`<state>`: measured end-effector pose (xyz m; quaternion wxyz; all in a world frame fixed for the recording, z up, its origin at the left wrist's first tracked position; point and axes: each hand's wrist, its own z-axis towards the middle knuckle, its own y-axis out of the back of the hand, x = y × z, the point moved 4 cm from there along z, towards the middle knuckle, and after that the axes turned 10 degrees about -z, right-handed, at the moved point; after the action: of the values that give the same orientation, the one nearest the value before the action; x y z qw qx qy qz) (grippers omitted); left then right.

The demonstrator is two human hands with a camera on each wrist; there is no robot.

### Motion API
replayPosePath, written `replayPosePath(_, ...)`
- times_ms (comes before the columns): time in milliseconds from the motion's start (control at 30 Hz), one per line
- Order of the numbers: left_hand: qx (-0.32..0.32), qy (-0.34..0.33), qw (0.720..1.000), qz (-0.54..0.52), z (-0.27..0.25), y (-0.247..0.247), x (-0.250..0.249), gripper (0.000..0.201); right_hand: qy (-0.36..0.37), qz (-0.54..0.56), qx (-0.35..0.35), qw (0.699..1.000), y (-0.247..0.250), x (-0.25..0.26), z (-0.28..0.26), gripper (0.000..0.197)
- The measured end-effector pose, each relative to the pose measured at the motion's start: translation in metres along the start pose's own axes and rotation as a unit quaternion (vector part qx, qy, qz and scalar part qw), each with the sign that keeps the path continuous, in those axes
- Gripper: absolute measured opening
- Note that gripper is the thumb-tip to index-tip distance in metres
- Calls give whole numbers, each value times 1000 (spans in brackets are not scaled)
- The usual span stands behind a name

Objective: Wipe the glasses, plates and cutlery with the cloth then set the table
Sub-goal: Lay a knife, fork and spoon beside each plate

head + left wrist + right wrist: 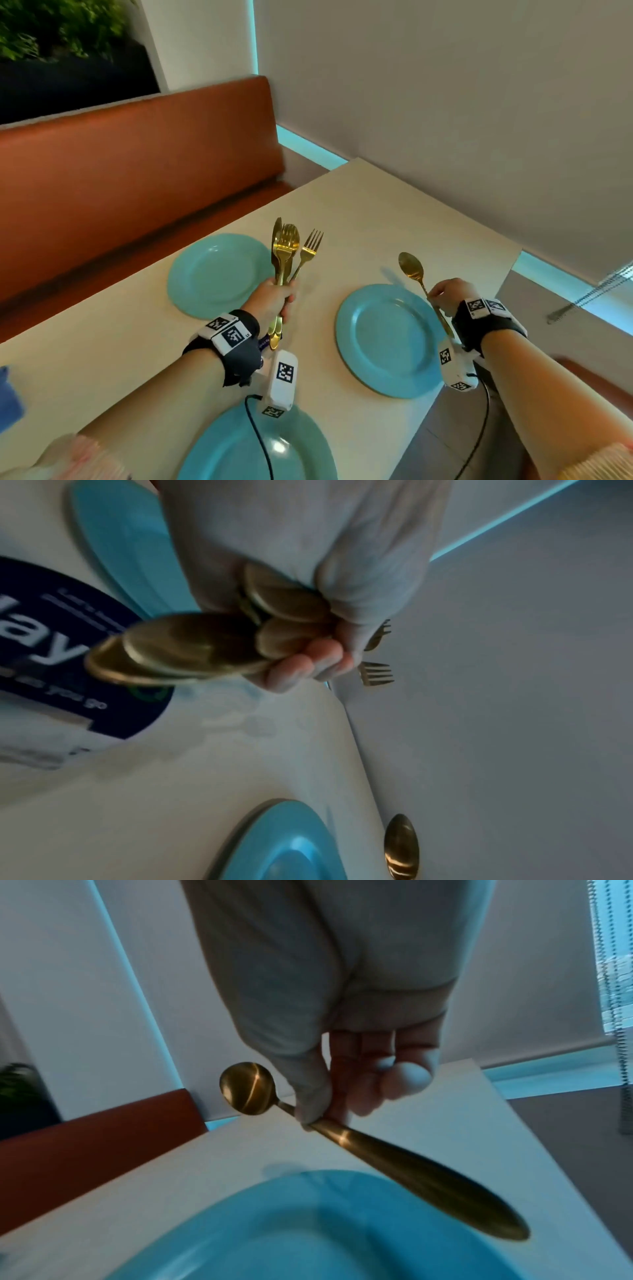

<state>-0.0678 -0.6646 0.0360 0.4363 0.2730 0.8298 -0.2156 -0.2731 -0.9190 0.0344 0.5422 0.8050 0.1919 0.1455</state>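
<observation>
Both hands hold gold cutlery above the counter [359,212], which carries three blue plates.

The left hand [270,296] grips a bundle of cutlery [286,250], forks and a knife pointing up, over the far-left plate [212,274]. The right hand [448,296] pinches a single spoon [411,267] by its neck, bowl up, over the plate [383,342] by the counter's right edge. A third plate [291,445] lies at the near edge.

Cream table [359,212], three teal plates [387,342]
</observation>
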Motion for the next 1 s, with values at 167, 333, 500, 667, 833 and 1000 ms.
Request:
replayPosePath(167, 17, 16, 999, -25, 32, -27, -3, 24, -24, -67, 7, 997, -10, -23, 31, 28)
replayPosePath(333, 29, 22, 999, -28, 55, -41, -2, 28, -35, -88, 31, 995, -25, -31, 56, 27)
replayPosePath(500, 28, 24, 999, -32, 66, -37, 3, 23, -25, -82, 34, 996, -38, -28, 75, 21)
replayPosePath(667, 20, 16, 1000, -18, 74, -29, 9, 25, -13, -97, 25, 995, -37, -26, 88, 17)
replayPosePath(833, 23, 8, 1000, -1, 78, -28, 15, 16, -6, -131, 7, 991, -42, -24, 94, 20)
replayPosePath(1000, 27, 10, 1000, -1, 77, -32, 18, 13, 7, -147, 5, 989, -42, -20, 95, 22)
